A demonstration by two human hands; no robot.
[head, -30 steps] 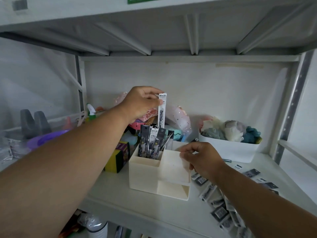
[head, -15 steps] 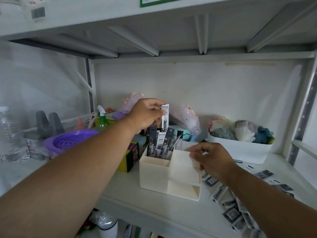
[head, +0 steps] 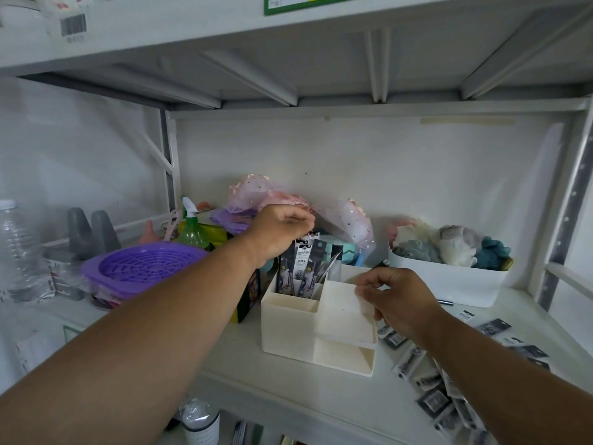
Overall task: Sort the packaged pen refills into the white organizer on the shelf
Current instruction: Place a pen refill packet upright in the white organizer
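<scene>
A white shelf (head: 288, 390) under another shelf board is filling the frame. At centre, the organizer (head: 288, 329) is standing on it, with refills (head: 300, 271) upright in its back left compartment. The left hand (head: 277, 231) is hanging just over them, its fingers (head: 303, 218) curled and pinching the top of one packet. The right hand (head: 398, 303) is gripping the organizer's raised right section, fingers curled over its edge. More packets (head: 433, 396) are lying scattered at lower right. A purple basket (head: 141, 271) is sitting at left, a white bin (head: 449, 281) at right.
</scene>
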